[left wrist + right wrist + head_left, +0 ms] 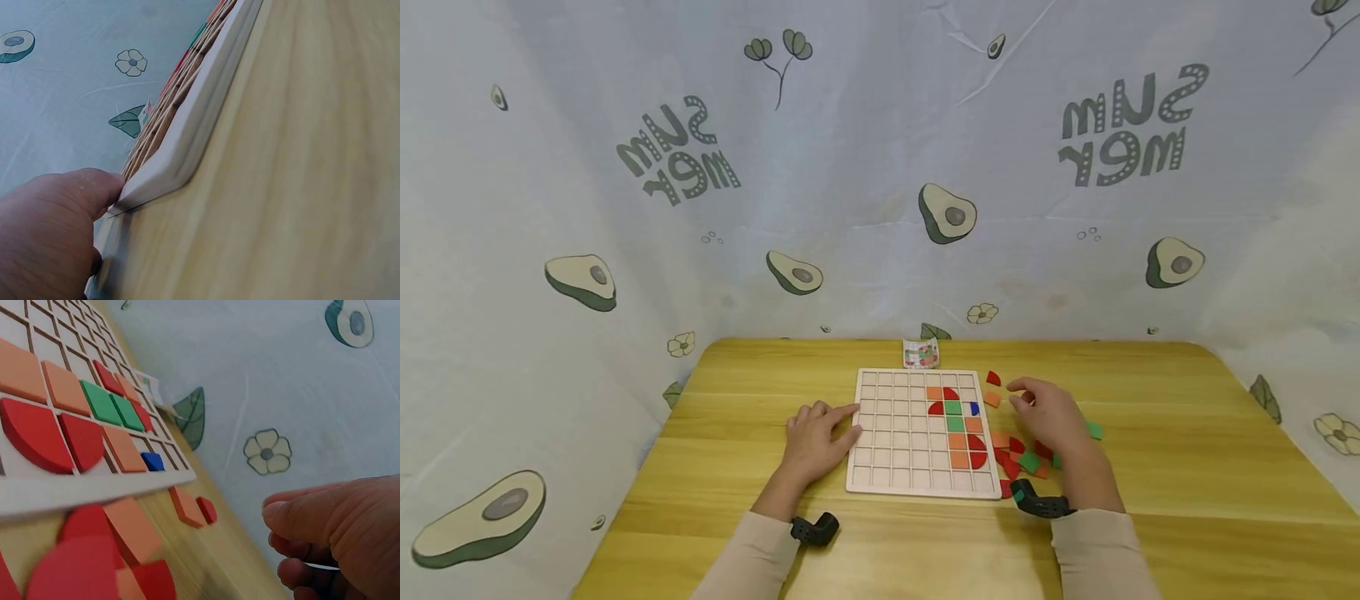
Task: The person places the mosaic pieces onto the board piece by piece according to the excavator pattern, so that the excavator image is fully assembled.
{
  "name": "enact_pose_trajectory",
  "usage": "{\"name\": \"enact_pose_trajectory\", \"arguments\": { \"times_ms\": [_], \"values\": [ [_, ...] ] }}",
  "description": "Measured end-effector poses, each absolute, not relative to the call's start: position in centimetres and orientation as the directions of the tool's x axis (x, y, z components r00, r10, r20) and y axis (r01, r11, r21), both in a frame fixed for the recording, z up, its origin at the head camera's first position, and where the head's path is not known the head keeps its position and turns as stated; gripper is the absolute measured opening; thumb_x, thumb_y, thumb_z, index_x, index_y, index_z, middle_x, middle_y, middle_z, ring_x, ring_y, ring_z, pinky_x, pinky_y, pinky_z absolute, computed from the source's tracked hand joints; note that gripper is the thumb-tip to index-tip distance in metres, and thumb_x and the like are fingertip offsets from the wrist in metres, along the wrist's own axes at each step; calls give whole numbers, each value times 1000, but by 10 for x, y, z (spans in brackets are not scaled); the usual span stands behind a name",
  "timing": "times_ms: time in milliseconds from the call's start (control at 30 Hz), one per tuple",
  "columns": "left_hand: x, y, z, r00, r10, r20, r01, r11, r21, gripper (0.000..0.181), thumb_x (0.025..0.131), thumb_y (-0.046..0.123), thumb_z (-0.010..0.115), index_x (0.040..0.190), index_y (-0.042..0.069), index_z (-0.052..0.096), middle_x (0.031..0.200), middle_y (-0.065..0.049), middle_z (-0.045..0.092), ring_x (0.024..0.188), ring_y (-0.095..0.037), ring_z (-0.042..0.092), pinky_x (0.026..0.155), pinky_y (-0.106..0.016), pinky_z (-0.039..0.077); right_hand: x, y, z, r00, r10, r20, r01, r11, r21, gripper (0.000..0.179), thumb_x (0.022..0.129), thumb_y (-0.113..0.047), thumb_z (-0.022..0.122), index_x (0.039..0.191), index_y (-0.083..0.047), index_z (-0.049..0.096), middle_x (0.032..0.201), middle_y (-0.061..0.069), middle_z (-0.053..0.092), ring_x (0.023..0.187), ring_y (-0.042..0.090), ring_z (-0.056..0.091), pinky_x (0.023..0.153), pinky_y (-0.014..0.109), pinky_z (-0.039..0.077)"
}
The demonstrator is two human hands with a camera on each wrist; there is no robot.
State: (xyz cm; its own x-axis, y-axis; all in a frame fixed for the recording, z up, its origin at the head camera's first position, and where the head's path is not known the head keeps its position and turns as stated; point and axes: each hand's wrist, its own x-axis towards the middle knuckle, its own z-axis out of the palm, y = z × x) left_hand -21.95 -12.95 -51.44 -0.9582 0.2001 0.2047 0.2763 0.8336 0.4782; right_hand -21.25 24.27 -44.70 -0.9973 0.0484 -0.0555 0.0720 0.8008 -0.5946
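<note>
A pale wooden grid board [880,479] lies on the table, with red, orange and green pieces and one blue piece [974,408] in its right-hand cells. My left hand [816,442] rests at the board's left edge, index finger and thumb stretched out to touch it. In the left wrist view, a finger [94,187] meets the board's rim near a corner. Right of the board, my right hand [1054,417] hovers with loosely bent fingers and no piece showing in them. Nearest its fingertips lie an orange square [992,400] and a red quarter-circle [993,378].
A heap of loose red, orange and green pieces [1028,461] lies along the board's right side, partly under my right forearm. Behind the board stands a small pattern card [921,355]. A printed curtain [865,167] hangs past the table's far edge.
</note>
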Motion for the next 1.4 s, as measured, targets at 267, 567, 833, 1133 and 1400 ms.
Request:
{"name": "enact_pose_trajectory", "arguments": {
  "times_ms": [267, 567, 833, 1133, 1400],
  "values": [
    [-219, -128, -515, -957, 204, 206, 280, 831, 481, 42, 96, 47, 65, 135, 32, 68, 94, 3, 56, 84, -14, 39, 82, -39, 29, -197, 298, -450, -997, 62, -54, 83, 789, -609, 38, 106, -20, 52, 137, 0, 58, 106, 19, 61, 82, 26, 53, 67, 37, 44],
    [-217, -129, -514, -962, 193, 193, 265, 836, 481, 42, 96, 46, 66, 135, 31, 68, 95, 2, 57, 85, -15, 41, 83, -41, 30, -189, 336, -462, -978, 87, -191, 187, 775, -604, 44, 104, -24, 56, 139, 4, 55, 119, 29, 58, 102, 40, 56, 89, 56, 46],
    [-218, -129, -515, -959, 197, 202, 272, 833, 482, 42, 96, 46, 66, 135, 32, 68, 96, 2, 58, 85, -15, 41, 83, -40, 30, -190, 341, -468, -974, 102, -202, 204, 782, -589, 51, 101, -32, 62, 137, 3, 56, 123, 33, 58, 105, 44, 58, 90, 58, 47],
    [-219, -128, -514, -959, 194, 205, 273, 828, 490, 42, 96, 46, 66, 135, 32, 68, 95, 3, 57, 86, -15, 40, 83, -40, 29, -193, 331, -466, -975, 128, -179, 211, 775, -596, 49, 101, -32, 63, 134, 4, 58, 119, 31, 58, 101, 41, 56, 88, 55, 47],
    [-218, -129, -514, -959, 195, 208, 274, 830, 486, 41, 95, 46, 66, 134, 32, 69, 96, 2, 58, 86, -15, 41, 81, -39, 29, -192, 330, -467, -971, 144, -192, 231, 776, -587, 50, 103, -34, 59, 130, 7, 56, 110, 25, 61, 94, 34, 56, 83, 48, 47]
  ]
}}
